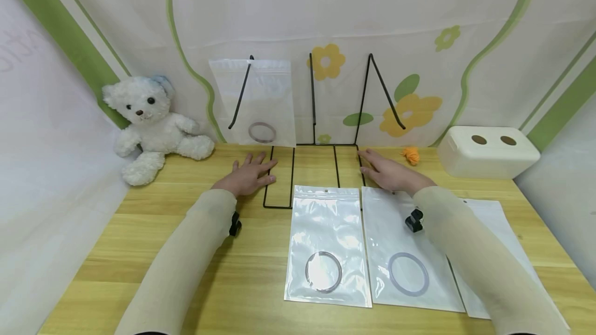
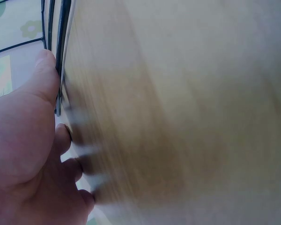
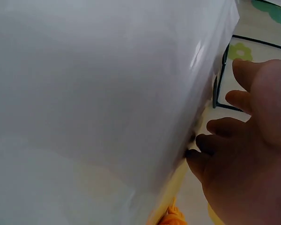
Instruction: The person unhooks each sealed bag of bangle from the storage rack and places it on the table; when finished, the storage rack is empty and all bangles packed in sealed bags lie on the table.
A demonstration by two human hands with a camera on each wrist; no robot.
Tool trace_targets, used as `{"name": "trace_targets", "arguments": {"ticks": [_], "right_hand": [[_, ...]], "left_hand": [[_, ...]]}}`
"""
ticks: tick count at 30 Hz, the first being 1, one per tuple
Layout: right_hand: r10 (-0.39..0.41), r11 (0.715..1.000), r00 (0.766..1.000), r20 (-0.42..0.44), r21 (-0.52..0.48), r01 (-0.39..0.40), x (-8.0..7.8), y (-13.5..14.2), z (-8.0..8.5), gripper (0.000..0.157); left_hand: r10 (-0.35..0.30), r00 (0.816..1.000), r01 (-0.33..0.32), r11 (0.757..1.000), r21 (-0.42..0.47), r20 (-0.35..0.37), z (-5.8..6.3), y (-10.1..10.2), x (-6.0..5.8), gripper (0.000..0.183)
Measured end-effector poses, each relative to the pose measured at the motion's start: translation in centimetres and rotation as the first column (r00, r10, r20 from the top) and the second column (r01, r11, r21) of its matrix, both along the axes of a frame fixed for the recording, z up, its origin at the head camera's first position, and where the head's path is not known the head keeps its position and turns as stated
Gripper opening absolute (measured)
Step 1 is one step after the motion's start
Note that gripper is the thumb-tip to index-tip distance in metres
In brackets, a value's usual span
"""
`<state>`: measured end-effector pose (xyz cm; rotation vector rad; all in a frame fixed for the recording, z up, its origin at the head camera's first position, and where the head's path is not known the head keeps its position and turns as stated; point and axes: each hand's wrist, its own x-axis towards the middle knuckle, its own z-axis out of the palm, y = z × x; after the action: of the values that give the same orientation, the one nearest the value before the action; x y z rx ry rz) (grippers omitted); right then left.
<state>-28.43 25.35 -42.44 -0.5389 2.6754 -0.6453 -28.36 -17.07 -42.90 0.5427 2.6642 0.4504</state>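
My left hand [image 1: 247,173], fingers spread, rests at the left side of a black wire rack's [image 1: 292,174] base. At the base's right side lies my right hand [image 1: 391,170], its fingertips at the wire. Both hands hold nothing. From the rack's left hook hangs a clear-fronted zip bag [image 1: 270,92] with a thin ring inside; the other two hooks are bare. In front of the rack, a silvery zip bag [image 1: 326,231] with a dark ring and a second bag [image 1: 419,242] with a lilac ring lie flat. My right forearm partly covers a third bag [image 1: 493,218].
A white teddy bear [image 1: 158,133] sits at the back left. An orange yarn bundle [image 1: 411,155] lies beyond my right hand, near a white box [image 1: 489,154] with two round holes. A printed cloth [image 1: 279,9] backs the wooden table [image 1: 139,252].
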Motion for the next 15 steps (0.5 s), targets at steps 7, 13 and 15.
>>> {"name": "trace_targets", "arguments": {"ticks": [7,13,15], "right_hand": [[0.054,0.998,0.999,0.003,0.030,-0.054,-0.9,0.8,-0.6,0.066],[0.073,0.996,0.997,-0.006,0.050,-0.072,-1.3,0.8,-0.9,0.066],[0.071,0.996,0.997,-0.004,0.055,-0.071,-1.4,0.7,-1.0,0.066]], "left_hand": [[-0.007,1.000,0.007,1.000,0.007,0.004,0.1,0.3,0.1,0.067],[-0.002,1.000,0.001,1.000,0.014,0.016,0.0,0.0,0.0,0.066],[-0.001,1.000,0.001,1.000,0.020,0.016,0.1,-0.1,0.0,0.066]]}}
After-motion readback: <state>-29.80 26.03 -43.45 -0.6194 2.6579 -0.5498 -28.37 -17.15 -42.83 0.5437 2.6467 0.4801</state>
